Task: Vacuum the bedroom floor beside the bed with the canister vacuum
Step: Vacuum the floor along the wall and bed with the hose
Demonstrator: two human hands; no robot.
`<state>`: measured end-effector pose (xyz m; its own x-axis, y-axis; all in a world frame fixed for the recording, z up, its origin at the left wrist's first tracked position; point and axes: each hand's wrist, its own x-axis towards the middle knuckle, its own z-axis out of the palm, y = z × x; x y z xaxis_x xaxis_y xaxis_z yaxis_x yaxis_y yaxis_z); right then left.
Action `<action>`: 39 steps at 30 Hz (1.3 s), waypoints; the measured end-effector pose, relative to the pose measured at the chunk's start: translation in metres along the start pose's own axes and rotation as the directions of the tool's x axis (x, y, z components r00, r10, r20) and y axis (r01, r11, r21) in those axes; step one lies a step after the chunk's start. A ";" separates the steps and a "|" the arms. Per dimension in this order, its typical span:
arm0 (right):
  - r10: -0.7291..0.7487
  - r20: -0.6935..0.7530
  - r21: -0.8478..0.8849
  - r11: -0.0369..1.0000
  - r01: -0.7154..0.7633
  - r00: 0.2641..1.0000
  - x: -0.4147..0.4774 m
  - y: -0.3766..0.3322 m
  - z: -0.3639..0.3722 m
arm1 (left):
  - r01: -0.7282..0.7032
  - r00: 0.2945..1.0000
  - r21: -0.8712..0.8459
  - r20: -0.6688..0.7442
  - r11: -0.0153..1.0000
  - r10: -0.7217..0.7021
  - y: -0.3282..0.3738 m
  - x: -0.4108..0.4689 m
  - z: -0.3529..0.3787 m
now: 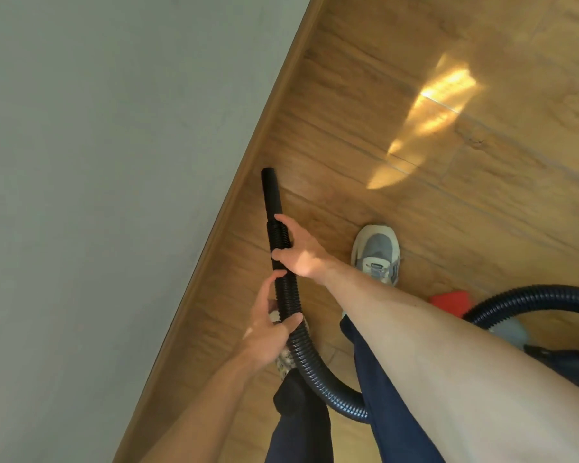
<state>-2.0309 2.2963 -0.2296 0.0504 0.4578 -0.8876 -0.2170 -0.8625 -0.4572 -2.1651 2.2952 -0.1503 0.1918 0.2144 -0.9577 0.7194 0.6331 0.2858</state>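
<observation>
A black ribbed vacuum hose (310, 365) runs up from between my legs and ends in a smooth black nozzle (270, 192) pointing at the floor by the baseboard. My right hand (298, 250) grips the ribbed cuff just behind the nozzle. My left hand (269, 325) holds the hose lower down, fingers curled round it. The hose loops away to the right, where part of the canister (569, 359), dark blue and pale blue, shows at the frame's edge.
A grey wall (114, 162) fills the left, edged by a wooden baseboard (248, 175) running diagonally. Wood-look floor (448, 78) spreads right, with a sunlit patch. My grey sneaker (376, 253) stands beside the nozzle. A red object (448, 300) lies near the canister.
</observation>
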 end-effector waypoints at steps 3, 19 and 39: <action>-0.012 0.058 -0.014 1.000 0.013 0.998 0.002 0.002 0.033 | 0.013 0.999 -0.129 -0.040 0.992 -0.018 -0.018 -0.010 -0.013; 0.114 -0.214 0.270 0.961 -0.054 0.970 -0.055 0.081 0.014 | -0.091 0.989 0.129 0.128 0.987 0.075 -0.054 -0.035 0.022; 0.063 0.158 -0.180 0.983 -0.034 0.986 -0.044 0.078 0.114 | -0.028 0.994 -0.134 -0.111 0.991 0.013 -0.147 -0.054 -0.003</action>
<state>-2.1615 2.2337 -0.2198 -0.1175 0.4310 -0.8947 -0.0395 -0.9022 -0.4295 -2.2835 2.1928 -0.1401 0.1263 0.3041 -0.9442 0.6180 0.7205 0.3147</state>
